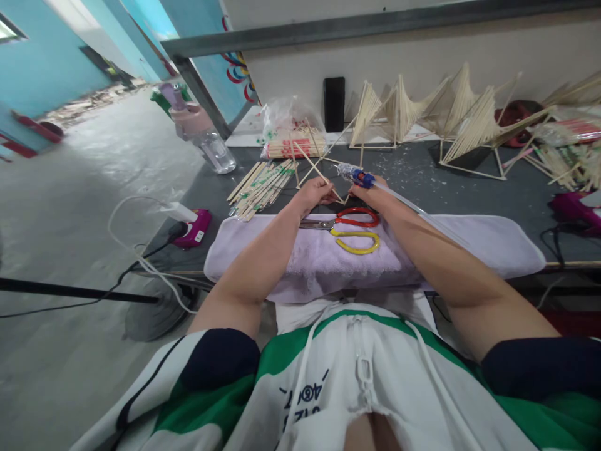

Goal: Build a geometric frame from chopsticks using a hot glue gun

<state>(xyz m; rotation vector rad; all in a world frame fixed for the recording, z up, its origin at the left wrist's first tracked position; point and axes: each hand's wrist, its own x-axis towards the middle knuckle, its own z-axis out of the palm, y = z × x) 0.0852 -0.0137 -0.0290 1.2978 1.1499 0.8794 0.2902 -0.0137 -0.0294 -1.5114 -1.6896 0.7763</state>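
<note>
Beyond red-and-yellow-handled metal scissors (332, 223), left hand (317, 193) pinching pale, thin wooden-stick frame (312, 164), seemingly light, brittle, favouring mid-stick grip; right hand (370, 195) finger state unclear.

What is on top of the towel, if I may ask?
The scissors lie mostly on the towel, handles to the right. The left forearm and right forearm cross it; whatever is directly beneath them is covered and cannot be seen.
</note>
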